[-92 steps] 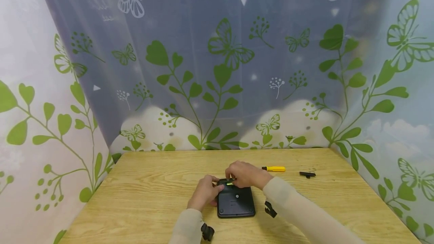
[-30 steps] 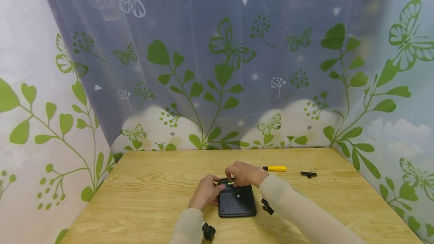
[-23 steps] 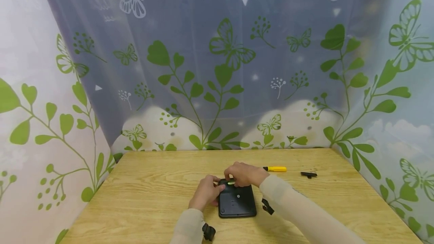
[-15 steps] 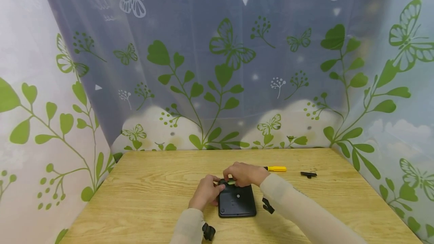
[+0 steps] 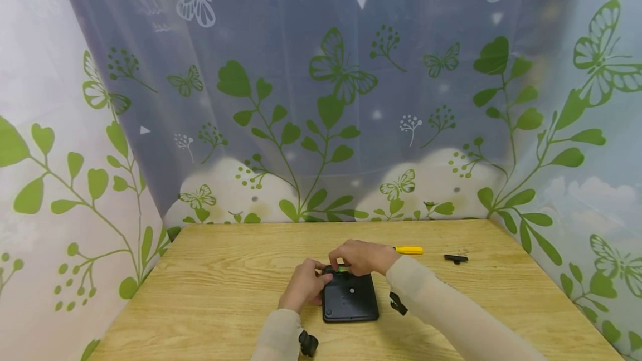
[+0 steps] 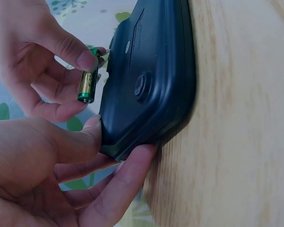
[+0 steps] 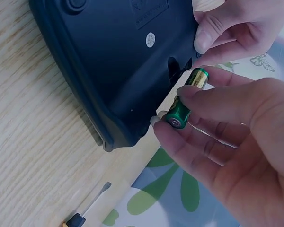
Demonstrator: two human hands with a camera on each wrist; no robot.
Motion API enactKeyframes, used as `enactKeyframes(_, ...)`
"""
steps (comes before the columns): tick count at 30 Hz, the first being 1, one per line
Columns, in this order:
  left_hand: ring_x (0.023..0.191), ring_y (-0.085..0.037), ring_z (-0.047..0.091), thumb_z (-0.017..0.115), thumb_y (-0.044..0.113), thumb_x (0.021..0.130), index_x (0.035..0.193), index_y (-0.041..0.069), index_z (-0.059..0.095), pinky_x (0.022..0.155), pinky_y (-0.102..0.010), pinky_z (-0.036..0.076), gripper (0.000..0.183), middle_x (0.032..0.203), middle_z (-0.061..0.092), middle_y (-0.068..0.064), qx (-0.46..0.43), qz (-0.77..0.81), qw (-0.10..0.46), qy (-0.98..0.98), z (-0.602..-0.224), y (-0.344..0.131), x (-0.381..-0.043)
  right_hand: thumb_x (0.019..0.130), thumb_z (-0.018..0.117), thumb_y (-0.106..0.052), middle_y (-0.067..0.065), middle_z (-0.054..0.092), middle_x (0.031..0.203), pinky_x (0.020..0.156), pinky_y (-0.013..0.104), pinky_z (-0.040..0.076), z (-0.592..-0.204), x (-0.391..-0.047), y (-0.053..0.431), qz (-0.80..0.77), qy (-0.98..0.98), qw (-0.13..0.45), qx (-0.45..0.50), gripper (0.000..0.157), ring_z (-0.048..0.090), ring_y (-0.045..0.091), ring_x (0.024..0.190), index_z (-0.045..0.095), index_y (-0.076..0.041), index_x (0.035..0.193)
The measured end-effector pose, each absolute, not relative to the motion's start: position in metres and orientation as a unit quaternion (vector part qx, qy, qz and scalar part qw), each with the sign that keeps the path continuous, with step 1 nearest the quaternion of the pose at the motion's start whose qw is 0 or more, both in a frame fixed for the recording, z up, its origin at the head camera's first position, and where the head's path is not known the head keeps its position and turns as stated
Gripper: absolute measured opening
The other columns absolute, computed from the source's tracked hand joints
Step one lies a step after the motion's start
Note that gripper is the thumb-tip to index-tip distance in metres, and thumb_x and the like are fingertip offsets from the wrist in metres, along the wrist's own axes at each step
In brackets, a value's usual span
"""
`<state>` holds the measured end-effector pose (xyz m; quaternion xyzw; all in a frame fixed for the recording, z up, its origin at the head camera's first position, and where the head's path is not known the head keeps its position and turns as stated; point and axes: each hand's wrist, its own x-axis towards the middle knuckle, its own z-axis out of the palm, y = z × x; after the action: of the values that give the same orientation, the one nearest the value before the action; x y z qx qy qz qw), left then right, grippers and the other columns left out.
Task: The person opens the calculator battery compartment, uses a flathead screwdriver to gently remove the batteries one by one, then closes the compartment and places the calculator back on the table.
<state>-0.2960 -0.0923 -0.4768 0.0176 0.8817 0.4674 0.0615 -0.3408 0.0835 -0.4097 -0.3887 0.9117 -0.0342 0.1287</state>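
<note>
A black desk calculator point(image 5: 349, 301) lies back side up on the table, its far end raised. My left hand point(image 5: 302, 284) grips its far left corner, thumb point(image 6: 85, 139) on the back and fingers at the side and beneath. Above the far edge, my right hand point(image 5: 362, 257) pinches a green and gold battery point(image 6: 89, 80) between thumb and fingers. In the right wrist view, the battery point(image 7: 187, 98) is held right beside the open battery slot point(image 7: 174, 70) in the calculator's edge. A round white sticker point(image 7: 150, 39) marks the back.
Behind the right hand lies a screwdriver with a yellow handle point(image 5: 409, 250); its shaft point(image 7: 95, 198) shows in the right wrist view. Farther right is a small black plastic cover point(image 5: 456, 258). A patterned curtain point(image 5: 281, 127) stands past the table's far edge.
My right hand has shifted slightly left over the calculator's far edge, and the battery's visible green part has moved with it. The left hand and calculator stay nearly where they were.
</note>
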Motion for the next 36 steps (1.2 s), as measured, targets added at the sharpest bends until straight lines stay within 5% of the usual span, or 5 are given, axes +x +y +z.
enactKeyframes(13,0.078,-0.024,0.072,0.069,0.015,0.100,0.137,-0.003,0.062,0.053,-0.034,0.063,0.042,0.118,0.067,-0.025,0.013,0.468,0.065,0.881,-0.476,-0.092,-0.297,0.092,0.065,0.013,-0.004,0.054,0.075,0.062,0.024,0.039,-0.402,-0.339,0.089,-0.038,0.915,0.139,-0.378,0.035,0.046,0.009,0.067,0.070,-0.021,0.102)
enactKeyframes(36,0.071,-0.021,0.070,0.069,0.016,0.100,0.137,-0.003,0.062,0.053,-0.034,0.063,0.042,0.115,0.067,-0.024,0.020,0.459,0.061,0.886,-0.475,-0.092,-0.294,0.089,0.069,0.012,-0.003,0.064,0.087,0.061,0.025,0.043,-0.396,-0.339,0.102,-0.033,0.923,0.148,-0.353,0.033,0.050,0.009,0.071,0.071,-0.021,0.090)
